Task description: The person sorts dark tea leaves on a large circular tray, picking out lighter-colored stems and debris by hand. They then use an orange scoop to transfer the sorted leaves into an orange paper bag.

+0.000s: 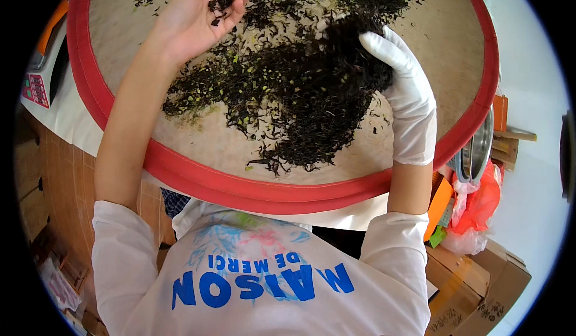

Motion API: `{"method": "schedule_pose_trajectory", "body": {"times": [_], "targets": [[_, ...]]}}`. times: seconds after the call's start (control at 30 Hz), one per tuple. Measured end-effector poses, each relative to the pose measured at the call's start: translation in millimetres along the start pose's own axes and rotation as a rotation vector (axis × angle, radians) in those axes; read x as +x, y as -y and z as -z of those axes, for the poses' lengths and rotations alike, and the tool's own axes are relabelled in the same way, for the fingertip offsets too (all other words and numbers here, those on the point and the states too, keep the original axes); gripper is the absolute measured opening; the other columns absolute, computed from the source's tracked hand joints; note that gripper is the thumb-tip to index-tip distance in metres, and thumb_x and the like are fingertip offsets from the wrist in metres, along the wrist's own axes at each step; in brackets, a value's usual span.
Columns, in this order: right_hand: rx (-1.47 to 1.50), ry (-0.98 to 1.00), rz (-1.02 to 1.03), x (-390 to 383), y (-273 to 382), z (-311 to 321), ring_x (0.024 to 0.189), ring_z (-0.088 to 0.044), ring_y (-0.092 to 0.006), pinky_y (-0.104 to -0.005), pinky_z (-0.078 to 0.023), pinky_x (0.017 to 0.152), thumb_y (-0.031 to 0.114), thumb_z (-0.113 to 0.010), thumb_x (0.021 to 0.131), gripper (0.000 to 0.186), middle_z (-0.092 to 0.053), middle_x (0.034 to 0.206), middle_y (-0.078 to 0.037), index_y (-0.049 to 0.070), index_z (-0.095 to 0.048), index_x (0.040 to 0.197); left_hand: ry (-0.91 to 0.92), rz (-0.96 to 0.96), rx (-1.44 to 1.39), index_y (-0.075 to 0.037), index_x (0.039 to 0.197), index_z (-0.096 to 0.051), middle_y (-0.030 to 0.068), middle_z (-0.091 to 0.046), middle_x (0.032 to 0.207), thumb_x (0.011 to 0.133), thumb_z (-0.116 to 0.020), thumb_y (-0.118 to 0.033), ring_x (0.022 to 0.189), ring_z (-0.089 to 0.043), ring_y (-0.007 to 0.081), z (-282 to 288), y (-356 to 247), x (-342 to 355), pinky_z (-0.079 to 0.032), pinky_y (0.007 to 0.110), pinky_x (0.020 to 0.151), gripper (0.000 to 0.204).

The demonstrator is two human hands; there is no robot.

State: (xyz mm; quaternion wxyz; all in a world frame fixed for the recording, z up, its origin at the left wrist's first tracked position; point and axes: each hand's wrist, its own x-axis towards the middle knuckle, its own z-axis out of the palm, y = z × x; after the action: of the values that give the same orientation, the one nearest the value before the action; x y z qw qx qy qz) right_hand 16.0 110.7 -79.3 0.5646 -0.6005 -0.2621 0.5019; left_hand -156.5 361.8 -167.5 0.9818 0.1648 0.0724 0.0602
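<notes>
Dark, twisted dried tea leaves (pixel 312 120) with scattered yellow-green bits lie in a heap on a round, pale cloth tray (pixel 444 84) with a red rim. My left hand (pixel 201 18) is bare and palm up over the far left part of the tray. A small clump of dark leaves (pixel 221 3) rests in its palm, the fingers partly curled. On my right hand (pixel 396 60) is a white glove. It cups a large bunch of dark leaves (pixel 351 45) over the heap. The leaves are blurred and hide most of its fingers.
A device with a red keypad (pixel 36 90) sits beyond the tray's left rim. At the right are a metal bowl (pixel 480 147), red and clear plastic bags (pixel 480 201) and cardboard boxes (pixel 465 282). Brown wood-look flooring (pixel 69 180) shows at the left.
</notes>
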Motion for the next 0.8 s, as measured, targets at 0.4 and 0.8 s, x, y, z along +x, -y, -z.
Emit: {"method": "schedule_pose_trajectory", "body": {"times": [0.4, 0.8], "targets": [[-0.819, -0.078, -0.042, -19, 18, 46, 0.091, -0.056, -0.0086, -0.0236, -0.044, 0.083, 0.017, -0.068, 0.087, 0.024, -0.064, 0.099, 0.000, 0.005, -0.068, 0.108, -0.088, -0.034, 0.057, 0.000, 0.140, -0.043, 0.0052, -0.057, 0.102, 0.104, -0.038, -0.016, 0.091, -0.057, 0.0133, -9, 3, -4, -0.053, 0.026, 0.080, 0.040], [-1.512, -0.082, 0.600, 6, -36, -9, 0.095, -0.059, -0.0288, -0.0417, -0.046, 0.084, 0.021, -0.075, 0.075, 0.017, -0.064, 0.096, -0.007, 0.012, -0.072, 0.089, -0.067, -0.003, 0.053, 0.000, 0.142, -0.039, 0.0069, -0.056, 0.100, 0.104, -0.036, -0.016, 0.088, -0.056, 0.0138, -10, 6, -5, -0.052, 0.027, 0.079, 0.041]]}}
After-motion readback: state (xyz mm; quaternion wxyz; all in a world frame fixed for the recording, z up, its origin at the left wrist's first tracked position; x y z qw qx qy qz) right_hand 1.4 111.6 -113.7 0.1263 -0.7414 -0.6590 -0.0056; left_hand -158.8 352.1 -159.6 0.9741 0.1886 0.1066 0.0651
